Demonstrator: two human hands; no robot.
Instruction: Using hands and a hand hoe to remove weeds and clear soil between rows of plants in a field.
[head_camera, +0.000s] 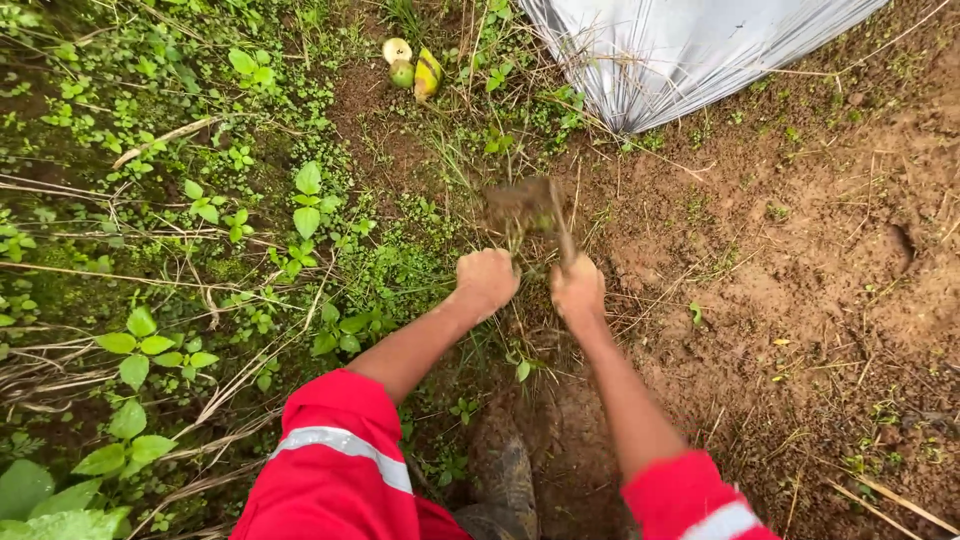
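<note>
Right hand fisted round hoe, left hand clenching grass

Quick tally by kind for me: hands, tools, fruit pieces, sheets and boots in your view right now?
Hands: 2, left hand and right hand
Hoe-like tool, blurred, gripped by the right hand: 1
Fruit pieces on the soil: 3
Grey plastic sheet: 1
Muddy boot: 1
Total: 8
</note>
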